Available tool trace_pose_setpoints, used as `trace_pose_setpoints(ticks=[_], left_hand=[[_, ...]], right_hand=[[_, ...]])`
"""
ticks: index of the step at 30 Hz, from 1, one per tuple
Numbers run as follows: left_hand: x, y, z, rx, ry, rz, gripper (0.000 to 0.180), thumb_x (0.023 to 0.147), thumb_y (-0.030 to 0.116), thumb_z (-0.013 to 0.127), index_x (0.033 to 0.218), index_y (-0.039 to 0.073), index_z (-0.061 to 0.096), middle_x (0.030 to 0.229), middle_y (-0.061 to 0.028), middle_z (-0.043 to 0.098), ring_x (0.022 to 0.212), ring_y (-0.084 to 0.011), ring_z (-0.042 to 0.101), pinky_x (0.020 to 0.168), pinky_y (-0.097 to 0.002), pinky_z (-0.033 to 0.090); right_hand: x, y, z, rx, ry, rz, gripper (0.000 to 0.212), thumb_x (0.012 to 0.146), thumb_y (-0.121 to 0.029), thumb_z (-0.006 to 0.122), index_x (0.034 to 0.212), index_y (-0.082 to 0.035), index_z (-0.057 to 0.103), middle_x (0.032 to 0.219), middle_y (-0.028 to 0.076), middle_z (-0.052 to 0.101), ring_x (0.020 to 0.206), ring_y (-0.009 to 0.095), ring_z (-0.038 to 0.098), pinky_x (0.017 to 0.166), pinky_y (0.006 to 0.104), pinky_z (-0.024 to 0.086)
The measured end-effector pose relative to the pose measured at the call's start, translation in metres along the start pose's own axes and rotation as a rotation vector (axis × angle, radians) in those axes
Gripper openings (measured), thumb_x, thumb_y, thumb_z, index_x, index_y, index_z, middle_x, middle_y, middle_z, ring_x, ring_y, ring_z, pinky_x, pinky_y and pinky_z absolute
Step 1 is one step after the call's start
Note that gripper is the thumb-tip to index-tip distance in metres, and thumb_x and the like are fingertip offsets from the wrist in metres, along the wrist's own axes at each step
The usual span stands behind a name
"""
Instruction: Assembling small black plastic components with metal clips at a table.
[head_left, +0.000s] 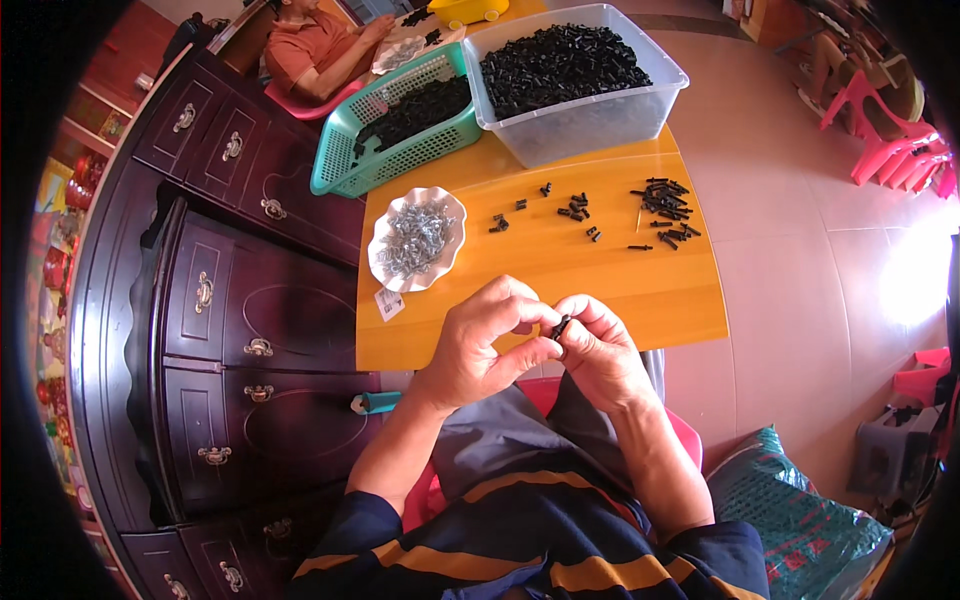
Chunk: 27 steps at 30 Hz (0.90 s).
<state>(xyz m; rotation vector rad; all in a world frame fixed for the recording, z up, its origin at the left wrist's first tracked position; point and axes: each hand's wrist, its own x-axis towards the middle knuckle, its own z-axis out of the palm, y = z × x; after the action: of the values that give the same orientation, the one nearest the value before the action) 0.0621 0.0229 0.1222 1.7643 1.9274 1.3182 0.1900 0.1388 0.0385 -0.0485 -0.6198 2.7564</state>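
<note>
Between my two hands, just off the table's near edge, is a small black plastic part (561, 327). My right hand (600, 355) pinches it between thumb and fingers. The fingertips of my left hand (490, 335) close on its other side, thumb and forefinger meeting at it; much of the part is hidden by fingers. Beyond my hands, several loose black pieces (575, 208) lie scattered on the wooden table (600, 285). A denser pile of longer black pieces (664, 198) sits to the right. A scalloped white dish (458, 215) at the left holds many small silvery metal pieces (415, 236).
A green basket (330, 165) and a clear plastic bin (590, 130), both with black parts, stand at the table's far side. Dark drawers (200, 290) line the left. Another person (310, 60) sits beyond. A teal bag (790, 510) lies on the floor at right.
</note>
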Motion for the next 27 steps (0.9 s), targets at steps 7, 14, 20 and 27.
trace_pose_setpoints(ticks=[7, 14, 20, 27], left_hand=[[0.002, 0.006, -0.001, 0.070, 0.006, 0.002, 0.049, 0.075, 0.017, 0.086, 0.119, 0.005, 0.067, 0.104, -0.0111, 0.062, 0.093, -0.0260, 0.065, 0.077, -0.0350, 0.054], [0.000, 0.009, -0.004, 0.139, -0.099, 0.048, 0.050, 0.074, 0.020, 0.087, 0.118, 0.006, 0.068, 0.110, -0.0091, 0.060, 0.093, -0.0245, 0.066, 0.077, -0.0353, 0.056], [-0.003, 0.008, -0.002, 0.210, -0.087, 0.058, 0.044, 0.073, 0.015, 0.086, 0.112, 0.006, 0.067, 0.091, -0.0060, 0.059, 0.078, -0.0225, 0.064, 0.066, -0.0347, 0.053], [-0.006, 0.003, -0.001, 0.269, -0.075, 0.038, 0.043, 0.073, 0.016, 0.085, 0.110, 0.006, 0.067, 0.082, -0.0051, 0.057, 0.071, -0.0223, 0.060, 0.061, -0.0357, 0.050]], right_hand=[[0.003, -0.002, -0.004, -0.009, -0.107, -0.006, 0.020, 0.096, -0.013, 0.069, 0.112, -0.004, 0.060, 0.099, 0.003, 0.065, 0.093, 0.012, 0.062, 0.083, 0.0270, 0.051], [0.002, 0.000, 0.001, -0.034, -0.115, 0.024, 0.028, 0.093, -0.011, 0.073, 0.114, -0.005, 0.056, 0.098, 0.005, 0.064, 0.090, 0.012, 0.061, 0.077, 0.0250, 0.050], [0.002, -0.004, 0.002, -0.027, -0.097, 0.051, 0.024, 0.097, -0.013, 0.068, 0.114, -0.004, 0.055, 0.097, 0.006, 0.065, 0.091, 0.012, 0.062, 0.081, 0.0252, 0.050], [0.002, -0.004, 0.002, -0.099, -0.041, 0.044, 0.021, 0.099, -0.015, 0.065, 0.115, -0.003, 0.056, 0.101, 0.007, 0.067, 0.096, 0.013, 0.064, 0.086, 0.0265, 0.051]])
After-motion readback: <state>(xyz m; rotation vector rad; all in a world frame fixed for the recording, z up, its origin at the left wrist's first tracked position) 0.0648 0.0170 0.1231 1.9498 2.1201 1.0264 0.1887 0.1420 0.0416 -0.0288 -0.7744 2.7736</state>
